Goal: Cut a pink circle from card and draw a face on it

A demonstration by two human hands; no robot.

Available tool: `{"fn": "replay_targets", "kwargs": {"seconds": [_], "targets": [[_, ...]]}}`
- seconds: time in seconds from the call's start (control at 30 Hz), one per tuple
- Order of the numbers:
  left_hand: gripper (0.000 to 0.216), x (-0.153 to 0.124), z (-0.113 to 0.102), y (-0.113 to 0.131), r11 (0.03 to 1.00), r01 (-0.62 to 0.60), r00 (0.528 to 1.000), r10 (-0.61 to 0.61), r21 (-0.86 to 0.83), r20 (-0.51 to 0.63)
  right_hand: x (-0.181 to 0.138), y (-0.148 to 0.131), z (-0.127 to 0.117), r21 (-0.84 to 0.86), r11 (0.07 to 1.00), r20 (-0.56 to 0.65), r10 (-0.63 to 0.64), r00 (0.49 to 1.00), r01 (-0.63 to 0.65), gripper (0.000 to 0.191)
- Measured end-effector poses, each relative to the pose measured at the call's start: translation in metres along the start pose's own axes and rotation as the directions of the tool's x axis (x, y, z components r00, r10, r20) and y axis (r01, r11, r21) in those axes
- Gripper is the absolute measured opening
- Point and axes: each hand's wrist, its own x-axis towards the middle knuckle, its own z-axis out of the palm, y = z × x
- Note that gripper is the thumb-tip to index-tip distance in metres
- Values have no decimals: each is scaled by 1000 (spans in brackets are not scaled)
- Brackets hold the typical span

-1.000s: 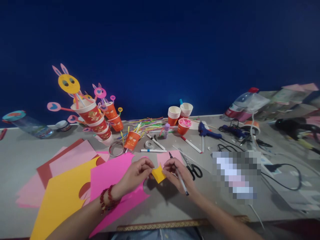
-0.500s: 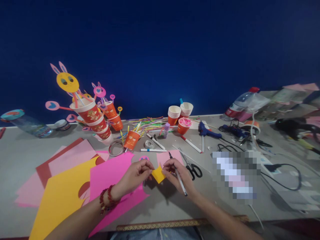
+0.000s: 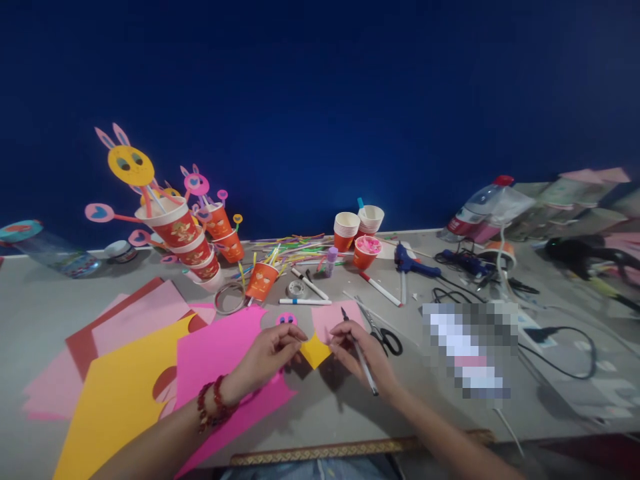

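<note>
A small yellow piece of paper (image 3: pixel 315 353) hangs between my two hands, one corner pointing down. My left hand (image 3: pixel 275 352) pinches its left corner; a beaded bracelet circles that wrist. At the right corner are the fingertips of my right hand (image 3: pixel 367 357), which also holds a pen (image 3: pixel 364 360), slanted with its dark tip pointing away from me. Just behind the paper lies a pink paper sheet (image 3: pixel 345 312). Black-handled scissors (image 3: pixel 391 341) rest right of my right hand. Under my left forearm is a bright pink sheet (image 3: pixel 215 357), with a pink cutout with eyes (image 3: pixel 287 320) beyond my left fingers.
Left, a yellow sheet (image 3: pixel 120 380) with cutout holes overlaps other papers. Behind stand decorated cups (image 3: pixel 173 223), a tilted cup (image 3: pixel 261 281), markers (image 3: pixel 305 302), stacked cups (image 3: pixel 345 230) and a cup of pink pieces (image 3: pixel 367 248). A blue glue gun (image 3: pixel 413 262) and cables lie right.
The yellow paper has turned to show more of its face, its right corner now visible at my right fingertips. The whole view has shifted slightly; both hands keep their grips.
</note>
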Motion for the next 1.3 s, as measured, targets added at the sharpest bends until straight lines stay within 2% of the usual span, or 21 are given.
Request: {"fn": "replay_targets", "kwargs": {"seconds": [0.27, 0.6, 0.73, 0.83, 0.9, 0.93, 1.03, 1.1, 1.17, 1.3], "targets": [[36, 3, 1, -6, 999, 33, 999, -33, -20, 15, 0, 6, 5, -37, 998, -4, -56, 998, 55, 11], [32, 4, 2, -6, 998, 33, 998, -30, -51, 61, -3, -1, 2, -9, 999, 11, -33, 999, 33, 10], [31, 4, 2, -4, 1000, 28, 993, -29, 9, 118, -5, -2, 4, -62, 997, 63, -43, 997, 47, 8], [28, 3, 3, -5, 993, -41, 990, 25, 112, 141, -4, 0, -2, -193, 979, 113, -50, 992, 72, 13], [28, 3, 3, -7, 992, -49, 990, 32, 117, 140, 0, 2, -12, -384, 917, 140, -60, 988, 110, 24], [28, 3, 4, -8, 996, -28, 990, 15, 88, 139, 4, 4, -19, -500, 855, 151, -70, 986, 137, 30], [32, 5, 4, -11, 998, 48, 992, -42, -45, 122, 19, 10, -39, -778, 593, 176, -112, 978, 208, 27], [33, 6, 5, -11, 993, 52, 994, -42, -104, 101, 31, 14, -48, -854, 454, 237, -93, 967, 253, 19], [34, 7, 7, -10, 987, 79, 992, -64, -137, 106, 42, 17, -52, -875, 364, 320, -57, 946, 318, 25], [34, 5, 12, -8, 981, 114, 988, -95, -159, 126, 60, 23, -50, -873, 287, 392, -63, 918, 393, 36]]}}
